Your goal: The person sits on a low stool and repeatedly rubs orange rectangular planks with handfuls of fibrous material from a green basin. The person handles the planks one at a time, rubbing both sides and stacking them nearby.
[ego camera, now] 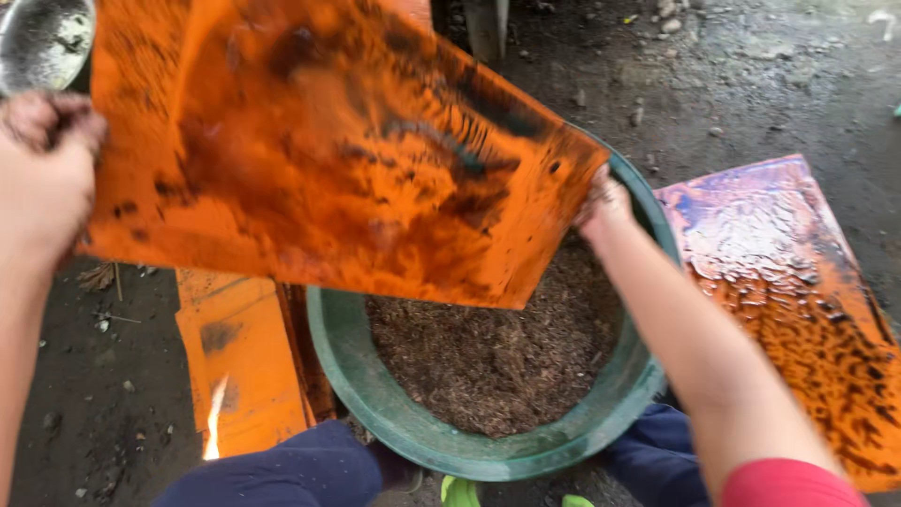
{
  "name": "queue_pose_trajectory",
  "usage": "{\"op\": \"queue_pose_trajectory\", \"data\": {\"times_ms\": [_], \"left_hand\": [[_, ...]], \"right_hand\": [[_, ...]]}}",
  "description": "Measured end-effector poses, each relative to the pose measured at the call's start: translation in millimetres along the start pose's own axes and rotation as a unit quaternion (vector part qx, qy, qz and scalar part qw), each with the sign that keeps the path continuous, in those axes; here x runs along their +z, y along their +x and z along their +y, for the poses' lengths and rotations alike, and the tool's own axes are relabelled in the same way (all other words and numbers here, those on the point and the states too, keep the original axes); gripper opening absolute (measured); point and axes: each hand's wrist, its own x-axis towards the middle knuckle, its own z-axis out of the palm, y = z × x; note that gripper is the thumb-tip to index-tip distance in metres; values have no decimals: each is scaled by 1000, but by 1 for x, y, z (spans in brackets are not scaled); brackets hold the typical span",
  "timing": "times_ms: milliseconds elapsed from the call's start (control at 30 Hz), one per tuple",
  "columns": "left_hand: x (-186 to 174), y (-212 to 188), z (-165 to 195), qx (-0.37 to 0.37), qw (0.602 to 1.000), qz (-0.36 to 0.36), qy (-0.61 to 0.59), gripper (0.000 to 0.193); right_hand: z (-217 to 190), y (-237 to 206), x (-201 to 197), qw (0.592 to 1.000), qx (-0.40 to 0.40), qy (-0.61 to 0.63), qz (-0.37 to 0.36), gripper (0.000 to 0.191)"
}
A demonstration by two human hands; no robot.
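Fingers of my left hand (42,174) were curled over the upper left edge of the large orange, dark-streaked flat sheet (328,150), pinching it, though the blur there left me unable to say how many fingers were wrapped behind it. My right hand (603,202) gripped the sheet's lower right corner, fingers closed on the edge just above the rim of the round green plastic basin (394,413).

I held the sheet tilted, its lower edge hanging over the basin, which was partly filled with brown, crumbly, fibrous material (488,352). The basin sat on the dark, wet ground between my knees, in dark blue trousers (300,469).

To my right, a second orange sheet with dark stripes and a wet sheen (788,300) lay flat on the ground, touching or very near the basin's rim. To my left, a plainer orange board (239,361) lay beside the basin. A shiny metal bowl (42,42) showed at the top left corner, behind my left hand.

To do this well, I judged that both grips should stay firm at opposite corners, with the low edge kept inside the rim so that anything sliding off lands in the basin and not on the ground. A steady slope would serve better than shaking.
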Motion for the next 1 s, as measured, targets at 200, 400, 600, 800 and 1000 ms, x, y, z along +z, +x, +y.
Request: {"op": "queue_pose_trajectory", "data": {"times_ms": [200,400,600,800,1000], "left_hand": [[-14,-84,26,-141,989,-51,21,7],[37,-118,52,-136,960,-102,221,19],[54,-99,16,-213,968,-122,47,22],[71,-114,38,-152,974,-169,-22,24],[86,-121,100,-182,968,-155,81,30]], "right_hand": [[144,12,29,981,75,79,160,50],[163,-1,-18,878,169,-302,330,65],[147,-73,-69,710,140,-686,73,71],[214,-146,0,463,186,-863,-78,116],[263,-207,27,303,246,-912,-123,131]]}}
